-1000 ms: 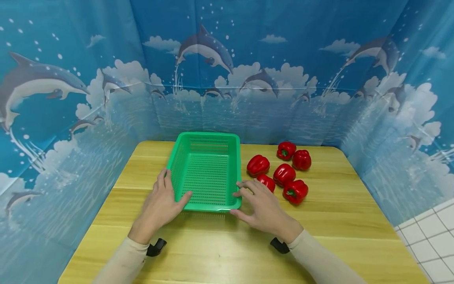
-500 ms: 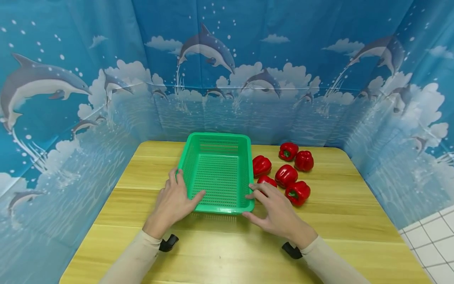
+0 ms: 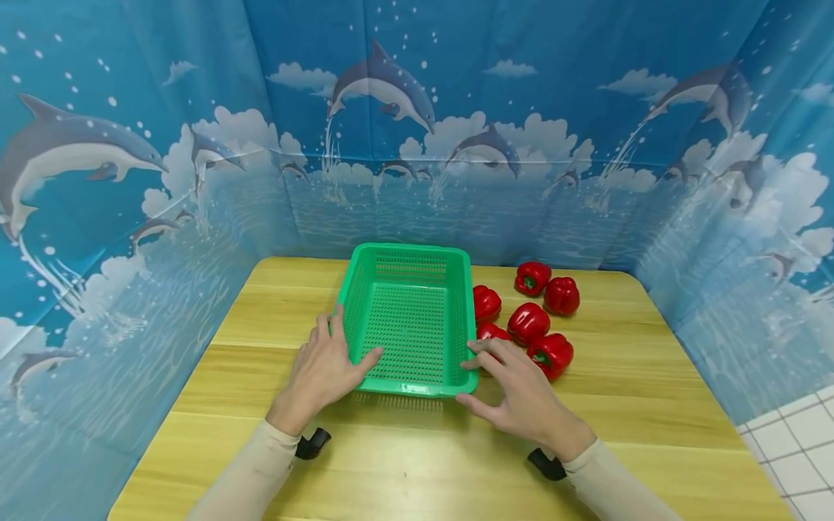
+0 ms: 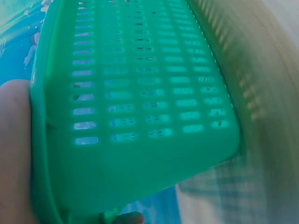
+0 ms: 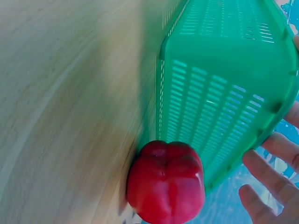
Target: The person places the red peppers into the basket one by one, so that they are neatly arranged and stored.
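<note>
A green slotted plastic basket (image 3: 410, 325) stands on the table with no contents. My left hand (image 3: 322, 369) holds its near left corner, fingers along the outside of the left wall and thumb over the front rim. My right hand (image 3: 521, 394) grips the near right corner, index fingertip over the right rim and thumb at the front corner. In the right wrist view, other fingers (image 5: 266, 170) of that hand extend near the rim. Several red bell peppers lie right of the basket; one pepper (image 5: 166, 182) is close against its right wall. Another pepper (image 3: 550, 354) sits just beyond my right hand.
Two bell peppers (image 3: 533, 278) (image 3: 562, 296) lie toward the back right of the wooden table (image 3: 404, 470). A blue curtain (image 3: 404, 195) printed with dolphins hangs around the back and sides. White tiles (image 3: 795, 441) show at the lower right.
The basket has slid to the right with both hands on it, toward the peppers. It now hides parts of the two nearest peppers that showed more fully before.
</note>
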Tool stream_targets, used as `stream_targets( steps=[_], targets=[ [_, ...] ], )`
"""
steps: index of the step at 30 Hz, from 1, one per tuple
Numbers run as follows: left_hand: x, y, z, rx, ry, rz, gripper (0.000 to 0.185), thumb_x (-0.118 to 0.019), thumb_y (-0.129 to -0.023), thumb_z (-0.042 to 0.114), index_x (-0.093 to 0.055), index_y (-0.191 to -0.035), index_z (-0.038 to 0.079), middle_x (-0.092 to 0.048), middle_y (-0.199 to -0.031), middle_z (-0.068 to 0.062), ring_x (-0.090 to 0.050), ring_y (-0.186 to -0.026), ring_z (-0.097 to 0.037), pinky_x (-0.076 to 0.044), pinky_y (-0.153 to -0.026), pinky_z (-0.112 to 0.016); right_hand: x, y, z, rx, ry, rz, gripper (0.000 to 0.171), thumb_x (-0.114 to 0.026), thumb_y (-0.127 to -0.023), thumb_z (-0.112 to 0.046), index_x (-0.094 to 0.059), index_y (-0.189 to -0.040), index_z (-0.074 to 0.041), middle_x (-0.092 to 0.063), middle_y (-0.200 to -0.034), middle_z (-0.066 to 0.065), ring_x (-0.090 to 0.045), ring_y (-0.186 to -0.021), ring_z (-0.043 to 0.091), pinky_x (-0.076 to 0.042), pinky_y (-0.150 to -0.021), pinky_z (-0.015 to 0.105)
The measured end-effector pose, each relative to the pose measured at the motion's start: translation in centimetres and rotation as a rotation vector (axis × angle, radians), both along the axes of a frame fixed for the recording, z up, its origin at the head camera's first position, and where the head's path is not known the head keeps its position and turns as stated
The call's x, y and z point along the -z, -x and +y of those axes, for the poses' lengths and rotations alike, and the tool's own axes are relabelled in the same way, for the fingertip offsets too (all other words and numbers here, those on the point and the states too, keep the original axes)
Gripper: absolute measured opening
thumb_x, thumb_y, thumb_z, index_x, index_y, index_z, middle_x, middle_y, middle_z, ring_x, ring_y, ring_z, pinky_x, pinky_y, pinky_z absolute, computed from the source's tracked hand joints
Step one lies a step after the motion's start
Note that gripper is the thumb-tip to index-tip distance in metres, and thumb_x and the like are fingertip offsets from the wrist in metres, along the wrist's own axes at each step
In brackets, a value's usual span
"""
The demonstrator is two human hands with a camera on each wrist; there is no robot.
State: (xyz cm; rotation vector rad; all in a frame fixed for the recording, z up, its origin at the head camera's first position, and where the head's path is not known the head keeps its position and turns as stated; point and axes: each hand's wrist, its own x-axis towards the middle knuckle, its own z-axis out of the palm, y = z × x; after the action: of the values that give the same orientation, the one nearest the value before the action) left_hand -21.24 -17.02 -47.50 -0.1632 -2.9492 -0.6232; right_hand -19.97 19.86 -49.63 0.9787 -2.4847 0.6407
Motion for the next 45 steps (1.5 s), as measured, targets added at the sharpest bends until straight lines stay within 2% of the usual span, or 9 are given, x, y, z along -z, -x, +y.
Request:
stream_targets(
  steps=[3,7,10,14,20,26,28,35,45],
  targets=[
    [-0.1,0.1,-0.1,0.017,0.012,-0.007,0.122,-0.067,-0.108,0.075,-0.016,-0.185,-0.005,-0.022,-0.189,-0.031,-0.055,-0.157,-0.058,-0.059,-0.113,-0.073,0.0,0.1,0.2,-0.004,0.001,-0.002,0.043,-0.098,-0.092,-0.048,-0.082,-0.123,-0.024,-0.074,-0.151,0.006,-0.069,-0.144,0.029,-0.063,-0.117,0.059],
    [-0.4,0.4,-0.4,0.066,0.034,-0.024,0.122,-0.065,-0.109,0.076,-0.012,-0.186,-0.001,0.003,-0.198,-0.020,-0.030,-0.178,-0.054,-0.043,-0.131,-0.079,-0.1,0.1,0.4,-0.008,0.003,-0.004,0.043,-0.099,-0.091,-0.047,-0.082,-0.123,-0.024,-0.074,-0.150,0.005,-0.068,-0.145,0.028,-0.064,-0.116,0.058],
    [-0.6,0.6,-0.6,0.096,0.041,-0.037,0.122,-0.064,-0.108,0.078,-0.009,-0.187,0.002,0.003,-0.199,-0.017,-0.022,-0.181,-0.052,-0.037,-0.136,-0.080,-0.2,0.1,0.4,-0.007,0.006,-0.009,0.043,-0.099,-0.090,-0.047,-0.082,-0.123,-0.024,-0.074,-0.150,0.005,-0.068,-0.145,0.027,-0.064,-0.116,0.058],
    [-0.7,0.8,-1.0,0.107,0.024,-0.045,0.120,-0.063,-0.109,0.078,-0.011,-0.188,0.004,-0.004,-0.198,-0.020,-0.028,-0.178,-0.055,-0.037,-0.134,-0.081,-0.2,0.0,0.3,-0.014,0.012,-0.028,0.042,-0.099,-0.092,-0.046,-0.082,-0.124,-0.023,-0.073,-0.152,0.006,-0.067,-0.146,0.027,-0.064,-0.116,0.059],
    [0.0,0.9,-1.5,0.104,-0.054,-0.059,0.118,-0.066,-0.112,0.069,-0.006,-0.187,0.002,0.002,-0.198,-0.019,-0.038,-0.171,-0.061,-0.043,-0.132,-0.079,-0.1,-0.2,0.0,-0.018,0.031,-0.063,0.043,-0.098,-0.094,-0.045,-0.082,-0.126,-0.021,-0.072,-0.156,0.007,-0.066,-0.149,0.029,-0.063,-0.118,0.060],
    [0.4,1.0,-1.7,0.133,-0.118,-0.090,0.122,-0.069,-0.112,0.067,0.001,-0.186,0.000,0.010,-0.198,-0.018,-0.065,-0.151,-0.058,-0.060,-0.118,-0.069,0.2,-0.3,0.0,-0.001,0.047,-0.082,0.044,-0.099,-0.093,-0.044,-0.082,-0.127,-0.021,-0.071,-0.157,0.005,-0.066,-0.149,0.028,-0.064,-0.116,0.060],
    [0.5,0.9,-1.9,0.144,-0.133,-0.101,0.125,-0.071,-0.110,0.067,0.002,-0.186,0.001,0.012,-0.198,-0.017,-0.063,-0.154,-0.056,-0.060,-0.119,-0.069,0.3,-0.2,0.0,-0.001,0.044,-0.083,0.044,-0.098,-0.094,-0.044,-0.082,-0.127,-0.022,-0.071,-0.157,0.005,-0.066,-0.149,0.028,-0.064,-0.116,0.060],
    [0.8,0.4,-2.8,0.164,-0.198,-0.144,0.140,-0.078,-0.100,0.078,0.006,-0.187,0.008,0.018,-0.198,-0.008,-0.032,-0.177,-0.050,-0.046,-0.134,-0.071,0.1,-0.3,0.1,-0.009,0.040,-0.097,0.045,-0.099,-0.093,-0.043,-0.082,-0.129,-0.023,-0.071,-0.158,0.004,-0.065,-0.149,0.027,-0.063,-0.118,0.060],
    [0.7,0.5,-2.6,0.173,-0.195,-0.147,0.144,-0.076,-0.098,0.085,0.007,-0.187,0.008,0.021,-0.197,-0.005,-0.043,-0.171,-0.053,-0.052,-0.129,-0.069,-0.3,-0.1,1.0,-0.026,0.062,-0.111,0.052,-0.099,-0.093,-0.038,-0.080,-0.139,-0.024,-0.070,-0.160,0.000,-0.066,-0.149,0.023,-0.064,-0.115,0.056]
  ],
)
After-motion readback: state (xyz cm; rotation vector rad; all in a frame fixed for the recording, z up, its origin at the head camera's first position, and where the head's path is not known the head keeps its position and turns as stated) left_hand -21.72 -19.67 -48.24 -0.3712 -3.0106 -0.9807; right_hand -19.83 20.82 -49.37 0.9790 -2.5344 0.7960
